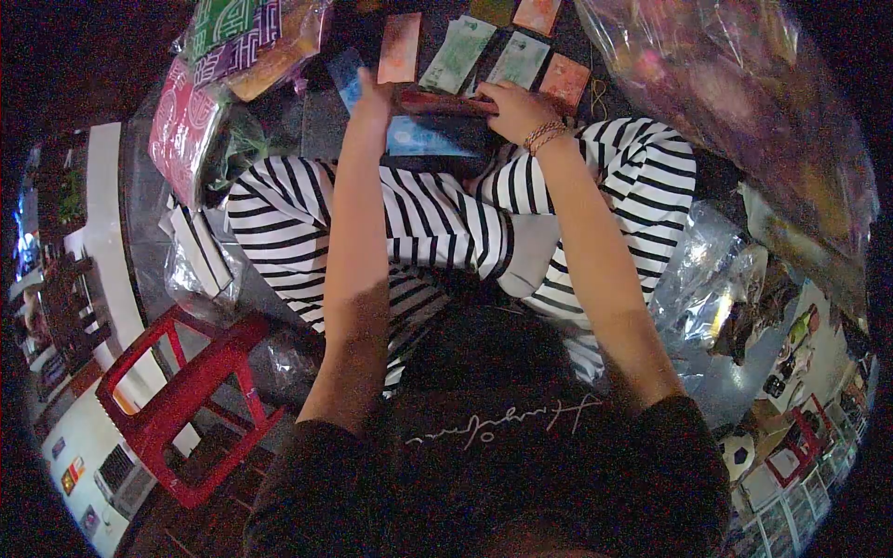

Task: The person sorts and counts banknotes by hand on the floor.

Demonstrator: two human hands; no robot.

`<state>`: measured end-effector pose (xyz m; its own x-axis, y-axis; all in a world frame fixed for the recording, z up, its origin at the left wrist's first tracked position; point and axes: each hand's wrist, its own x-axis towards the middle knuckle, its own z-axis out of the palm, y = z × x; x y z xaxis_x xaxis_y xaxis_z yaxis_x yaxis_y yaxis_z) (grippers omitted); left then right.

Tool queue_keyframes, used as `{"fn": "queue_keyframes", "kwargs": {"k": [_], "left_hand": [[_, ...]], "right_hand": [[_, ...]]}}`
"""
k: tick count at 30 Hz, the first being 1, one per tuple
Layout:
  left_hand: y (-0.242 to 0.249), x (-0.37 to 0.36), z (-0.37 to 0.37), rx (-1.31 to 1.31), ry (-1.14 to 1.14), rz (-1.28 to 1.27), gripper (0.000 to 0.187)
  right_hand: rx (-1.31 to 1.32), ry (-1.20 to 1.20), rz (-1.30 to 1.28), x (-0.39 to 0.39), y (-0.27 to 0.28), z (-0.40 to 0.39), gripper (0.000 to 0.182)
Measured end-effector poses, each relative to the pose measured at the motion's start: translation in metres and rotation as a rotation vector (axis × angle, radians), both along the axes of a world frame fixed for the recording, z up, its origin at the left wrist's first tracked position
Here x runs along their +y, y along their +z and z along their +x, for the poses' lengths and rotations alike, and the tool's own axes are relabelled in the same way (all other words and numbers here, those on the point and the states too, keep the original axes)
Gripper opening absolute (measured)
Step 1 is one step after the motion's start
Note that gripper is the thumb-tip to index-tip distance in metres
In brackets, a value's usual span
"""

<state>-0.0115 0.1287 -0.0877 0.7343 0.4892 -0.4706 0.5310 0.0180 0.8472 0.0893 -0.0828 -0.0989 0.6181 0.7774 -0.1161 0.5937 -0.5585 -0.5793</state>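
My left hand [374, 100] is slightly blurred, its fingers closed at the edge of a blue banknote [346, 76]. My right hand [517, 110] has its fingers bent over the right end of a long, flat reddish thing [442, 102], perhaps a wallet or bundle, which spans the gap between both hands. Just below lies a dark case with a bright blue printed panel [433, 138], close to my crossed legs. Beyond the hands, green banknotes [460, 54], an orange banknote [400, 48] and another orange banknote [565, 84] are laid out on the dark floor.
Plastic-wrapped red packets [186, 126] sit at the left. Large clear plastic wrapping [726, 74] covers things at the right, with more crumpled plastic [702, 265] beside my knee. A red plastic stool [191, 400] is at the lower left, a football [738, 454] at the lower right.
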Motion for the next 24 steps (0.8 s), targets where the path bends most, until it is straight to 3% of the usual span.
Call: {"fn": "queue_keyframes", "kwargs": {"k": [1, 2, 4, 5, 7, 8, 10, 11, 13, 14, 16, 20, 23, 24], "left_hand": [[0.011, -0.008, -0.001, 0.012, -0.062, 0.325, 0.065], [0.007, -0.006, 0.001, 0.011, -0.062, 0.324, 0.065], [-0.001, 0.0, 0.004, -0.016, 0.209, -0.308, 0.066], [0.002, -0.001, 0.003, -0.016, 0.21, -0.306, 0.066], [0.006, -0.004, 0.001, 0.162, -0.049, 0.275, 0.07], [0.014, -0.009, 0.002, 0.162, -0.052, 0.273, 0.07], [0.03, -0.019, 0.003, 0.081, 0.156, 0.061, 0.074], [0.017, -0.01, 0.003, 0.081, 0.157, 0.062, 0.074], [-0.022, 0.014, 0.002, 0.038, -0.02, -0.223, 0.083], [-0.018, 0.011, 0.003, 0.038, -0.021, -0.223, 0.083], [-0.011, 0.002, 0.006, 0.172, 0.072, 0.116, 0.077], [-0.015, 0.005, 0.007, 0.145, 0.061, 0.119, 0.078], [-0.008, -0.006, 0.003, 0.092, 0.096, -0.058, 0.078], [-0.007, -0.006, 0.0, 0.061, -0.051, 0.182, 0.081]], "right_hand": [[0.0, -0.001, -0.002, -0.001, 0.005, -0.001, 0.041], [0.02, 0.008, -0.045, -0.001, 0.014, -0.001, 0.042], [0.039, 0.021, -0.084, 0.0, 0.017, -0.002, 0.043], [0.018, 0.016, -0.059, 0.0, 0.011, -0.001, 0.044], [-0.003, 0.007, -0.037, 0.0, 0.0, 0.001, 0.044], [-0.011, 0.007, -0.024, -0.001, -0.004, 0.001, 0.044], [-0.018, 0.009, -0.01, -0.001, 0.0, 0.001, 0.044], [-0.009, 0.011, -0.062, -0.001, 0.01, -0.001, 0.044], [0.0, 0.012, -0.11, 0.0, 0.014, -0.002, 0.043], [-0.009, 0.008, -0.093, 0.001, 0.01, -0.002, 0.042], [-0.018, 0.001, -0.08, 0.0, 0.004, -0.001, 0.042], [0.009, -0.011, -0.076, 0.0, 0.008, -0.001, 0.041], [0.007, -0.007, -0.086, 0.001, 0.008, -0.002, 0.041], [-0.013, -0.003, -0.069, 0.001, 0.006, -0.001, 0.041]]}}
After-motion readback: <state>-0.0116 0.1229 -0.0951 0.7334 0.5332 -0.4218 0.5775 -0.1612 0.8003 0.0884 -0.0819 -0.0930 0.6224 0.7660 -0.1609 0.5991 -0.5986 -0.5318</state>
